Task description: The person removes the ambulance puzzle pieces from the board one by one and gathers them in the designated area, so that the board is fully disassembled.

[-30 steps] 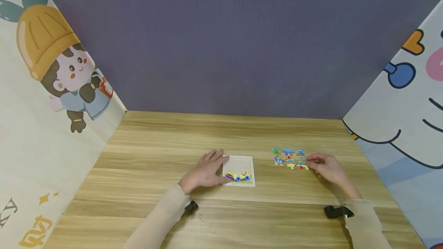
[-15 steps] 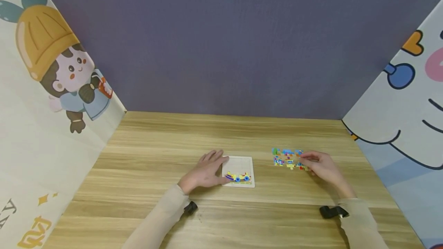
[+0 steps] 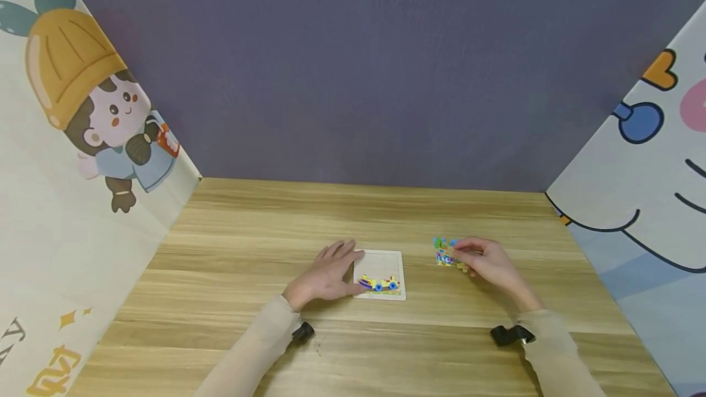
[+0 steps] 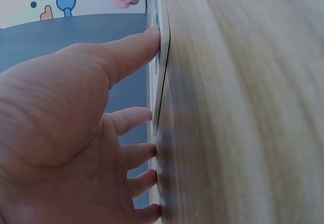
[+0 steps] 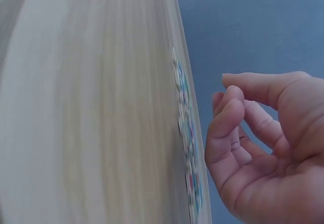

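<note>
A white square puzzle tray lies on the table, with joined pieces of a yellow and blue vehicle picture along its near side. My left hand spreads over the tray's left edge; in the left wrist view its thumb presses the rim and the other fingertips reach down at the tray corner and tabletop. To the right, several colourful jigsaw pieces lie flat. My right hand hovers over them, hiding some. In the right wrist view its fingers are loosely bent, thumb and index apart, nothing between them.
The wooden tabletop runs back to a dark grey-blue wall. Cartoon-printed panels stand at the left and right. Each wrist wears a black camera mount, one near the left sleeve.
My right hand has moved left across the loose pieces, from their right end to above their middle. The left hand and the tray stay put.
</note>
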A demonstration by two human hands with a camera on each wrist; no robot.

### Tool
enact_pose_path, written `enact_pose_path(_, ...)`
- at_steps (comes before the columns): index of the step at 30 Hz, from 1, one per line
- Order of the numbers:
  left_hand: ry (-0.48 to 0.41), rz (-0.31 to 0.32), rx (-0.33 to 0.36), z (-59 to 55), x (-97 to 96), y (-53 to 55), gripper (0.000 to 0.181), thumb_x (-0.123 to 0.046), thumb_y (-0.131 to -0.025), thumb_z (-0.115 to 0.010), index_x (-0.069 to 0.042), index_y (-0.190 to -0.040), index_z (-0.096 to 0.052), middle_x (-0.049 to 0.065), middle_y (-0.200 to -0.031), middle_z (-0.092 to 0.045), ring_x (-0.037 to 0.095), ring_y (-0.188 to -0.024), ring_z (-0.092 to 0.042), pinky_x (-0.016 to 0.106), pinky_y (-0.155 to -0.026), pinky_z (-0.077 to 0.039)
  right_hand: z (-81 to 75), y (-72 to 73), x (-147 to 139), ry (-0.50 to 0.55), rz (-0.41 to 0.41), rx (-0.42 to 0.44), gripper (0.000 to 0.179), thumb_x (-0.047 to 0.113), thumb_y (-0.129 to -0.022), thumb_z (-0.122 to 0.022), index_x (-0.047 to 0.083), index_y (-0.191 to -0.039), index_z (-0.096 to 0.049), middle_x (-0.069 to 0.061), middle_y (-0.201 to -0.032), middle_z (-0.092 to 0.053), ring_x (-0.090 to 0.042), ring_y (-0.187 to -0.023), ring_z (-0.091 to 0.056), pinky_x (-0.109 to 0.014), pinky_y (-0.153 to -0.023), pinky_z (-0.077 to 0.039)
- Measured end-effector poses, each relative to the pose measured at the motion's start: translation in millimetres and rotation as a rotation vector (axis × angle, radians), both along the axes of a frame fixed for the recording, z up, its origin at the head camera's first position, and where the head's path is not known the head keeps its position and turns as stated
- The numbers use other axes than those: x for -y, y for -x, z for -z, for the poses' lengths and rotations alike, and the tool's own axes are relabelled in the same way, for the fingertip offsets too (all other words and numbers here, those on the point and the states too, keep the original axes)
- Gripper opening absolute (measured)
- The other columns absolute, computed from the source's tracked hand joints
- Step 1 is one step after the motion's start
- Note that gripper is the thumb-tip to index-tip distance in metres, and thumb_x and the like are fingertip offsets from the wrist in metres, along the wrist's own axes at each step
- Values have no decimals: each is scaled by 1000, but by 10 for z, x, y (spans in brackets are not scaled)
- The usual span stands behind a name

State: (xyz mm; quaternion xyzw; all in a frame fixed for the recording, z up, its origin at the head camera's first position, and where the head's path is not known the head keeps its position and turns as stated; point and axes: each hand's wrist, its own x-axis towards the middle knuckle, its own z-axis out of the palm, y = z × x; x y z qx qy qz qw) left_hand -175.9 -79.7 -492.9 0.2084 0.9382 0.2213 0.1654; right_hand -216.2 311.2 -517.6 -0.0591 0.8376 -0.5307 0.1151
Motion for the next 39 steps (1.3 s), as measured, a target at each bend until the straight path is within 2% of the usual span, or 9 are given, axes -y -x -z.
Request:
enact_pose_path(8,-18,6,10,-10,0,-7,84,-51,-97,-72,-15,-165,-39,16,-179,-16,41,-166,-11,65,-134,-7,3,4,207,0,-77,-10,32,18,-103,-72,-5,-126,-69,-13,-92,-69,-11,-69,-57,-25,-56,-52)
enact_pose_path(20,-29,8,10,4,18,-2,83,-52,-98,-71,-15,-165,-39,15,-179,-17,41,-166,-11,64,-134,-7,5,-16,534,12,-117,-7,30,18,-100,-75,-2,-122,-71,-12,-90,-71,-12,-67,-61,-26,-54,-52)
enact_pose_path(30,-20,6,13,25,6,3,83,-52,-98,-71,-16,-165,-39,15,-179,-16,40,-167,-10,63,-135,-7,-46,-45,768,-10,-173,23,28,20,-101,-73,1,-121,-72,-13,-109,-73,-16,-73,-65,-25,-56,-53)
enact_pose_path(39,-24,4,6,23,-2,2,82,-50,-98,-71,-14,-165,-40,16,-179,-17,41,-166,-11,64,-134,-7,-51,-88,1007,-19,-250,-18,25,22,-100,-74,4,-117,-75,-9,-104,-74,-15,-70,-64,-26,-58,-54)
